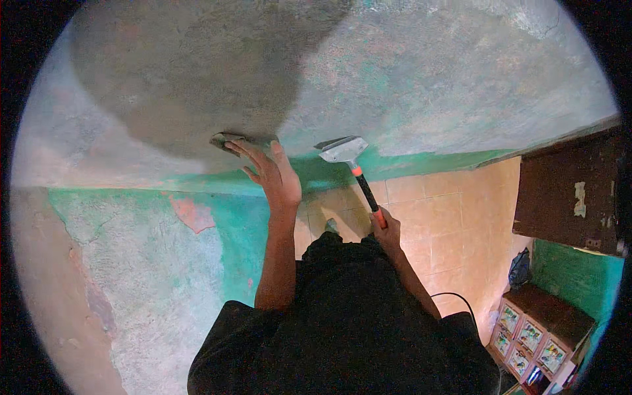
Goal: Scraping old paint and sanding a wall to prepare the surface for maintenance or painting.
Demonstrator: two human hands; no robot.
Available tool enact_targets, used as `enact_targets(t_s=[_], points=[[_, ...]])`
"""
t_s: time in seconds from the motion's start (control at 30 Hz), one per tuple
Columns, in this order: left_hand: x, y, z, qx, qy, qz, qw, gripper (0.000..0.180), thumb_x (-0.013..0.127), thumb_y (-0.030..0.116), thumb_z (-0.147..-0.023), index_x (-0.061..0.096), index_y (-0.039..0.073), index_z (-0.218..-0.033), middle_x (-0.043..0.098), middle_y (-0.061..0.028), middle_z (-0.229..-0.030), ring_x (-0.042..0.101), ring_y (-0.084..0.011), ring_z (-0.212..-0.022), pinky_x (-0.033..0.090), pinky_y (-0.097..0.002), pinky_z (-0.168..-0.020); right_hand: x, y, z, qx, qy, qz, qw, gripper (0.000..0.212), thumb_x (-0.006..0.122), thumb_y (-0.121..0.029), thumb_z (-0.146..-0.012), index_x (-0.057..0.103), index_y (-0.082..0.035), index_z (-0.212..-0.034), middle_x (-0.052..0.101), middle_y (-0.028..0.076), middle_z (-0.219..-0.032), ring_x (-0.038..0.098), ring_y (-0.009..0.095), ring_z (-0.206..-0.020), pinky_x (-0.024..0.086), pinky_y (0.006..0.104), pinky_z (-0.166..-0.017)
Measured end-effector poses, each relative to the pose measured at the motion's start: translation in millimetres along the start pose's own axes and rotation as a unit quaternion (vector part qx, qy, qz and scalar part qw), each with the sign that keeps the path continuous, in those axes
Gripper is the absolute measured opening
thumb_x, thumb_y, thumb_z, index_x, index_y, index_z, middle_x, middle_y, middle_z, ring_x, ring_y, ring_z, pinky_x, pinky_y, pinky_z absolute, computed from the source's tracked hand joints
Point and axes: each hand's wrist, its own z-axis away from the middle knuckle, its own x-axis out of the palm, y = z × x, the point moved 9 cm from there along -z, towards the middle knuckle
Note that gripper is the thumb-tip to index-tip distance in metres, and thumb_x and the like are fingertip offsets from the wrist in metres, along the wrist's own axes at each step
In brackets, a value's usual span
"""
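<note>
My left hand [282, 176] is raised to the wall [408, 85], fingers stretched forward. Under its fingertips a small, flat, grey-brown piece [227, 139], perhaps folded sandpaper, is pressed to the surface; its exact kind is unclear. Lower on the right, my right hand [387, 229] grips a long-handled scraper [366, 187] by the end of its black and orange handle. The scraper's wide silver head points up toward the wall, close to the green band along its lower part. Whether the blade touches the wall I cannot tell.
A dark brown wooden piece [569, 197] juts in at the right. Beyond it stands a brown cabinet [540, 322] with decorated panels, near a dark bag [519, 268]. A black cable [461, 297] curves over the tiled floor [428, 224]. A patchy green side wall [151, 257] rises at left.
</note>
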Motion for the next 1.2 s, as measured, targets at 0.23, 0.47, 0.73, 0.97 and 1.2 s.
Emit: enact_targets(t_s=[0.23,0.47,0.73,0.97,1.2], points=[[1,-7,-5,-0.007,-0.004,0.012,1.000,0.079,0.030,0.048,-0.100,-0.009,0.000,-0.149,-0.012,-0.0200,-0.157,-0.003,-0.0355,-0.146,0.000,-0.0580,-0.113,4,12,-3,0.014,-0.005,0.042,0.999,0.029,0.066,-0.016,-0.089,0.061,-0.002,-0.114,0.065,0.009,-0.073,0.060,0.012,-0.063,0.049,0.0283,-0.060],[2,-8,-7,-0.011,-0.002,0.020,1.000,0.079,0.031,0.046,-0.100,-0.009,-0.002,-0.149,-0.012,-0.0214,-0.157,-0.003,-0.0371,-0.146,0.000,-0.0591,-0.112,5,16,1,0.019,-0.022,0.018,0.999,0.038,0.067,-0.022,-0.087,0.059,-0.004,-0.120,0.067,0.017,-0.079,0.068,0.022,-0.071,0.052,0.0326,-0.064],[5,-10,-8,0.003,0.007,0.000,1.000,0.082,0.030,0.051,-0.099,-0.008,-0.002,-0.149,-0.012,-0.0215,-0.156,-0.003,-0.0373,-0.145,0.002,-0.0590,-0.112,6,29,0,0.070,-0.043,0.060,0.995,0.034,0.065,-0.019,-0.088,0.059,-0.005,-0.119,0.067,0.016,-0.082,0.067,0.021,-0.071,0.052,0.0314,-0.065],[-3,-13,-8,-0.010,0.015,0.014,1.000,0.079,0.031,0.050,-0.100,-0.010,0.006,-0.151,-0.011,-0.0152,-0.158,-0.001,-0.0343,-0.146,0.001,-0.0561,-0.114,8,15,1,0.077,-0.050,0.031,0.995,0.032,0.065,-0.017,-0.089,0.060,-0.004,-0.117,0.067,0.015,-0.082,0.067,0.021,-0.072,0.052,0.0307,-0.066],[-3,-15,-9,-0.004,0.000,0.017,1.000,0.083,0.028,0.052,-0.099,-0.010,-0.002,-0.148,-0.012,-0.0218,-0.156,-0.004,-0.0362,-0.146,-0.001,-0.0570,-0.113,11,12,0,0.066,-0.053,0.007,0.996,0.031,0.065,-0.018,-0.088,0.060,-0.004,-0.116,0.067,0.015,-0.084,0.066,0.021,-0.073,0.051,0.0315,-0.066]])
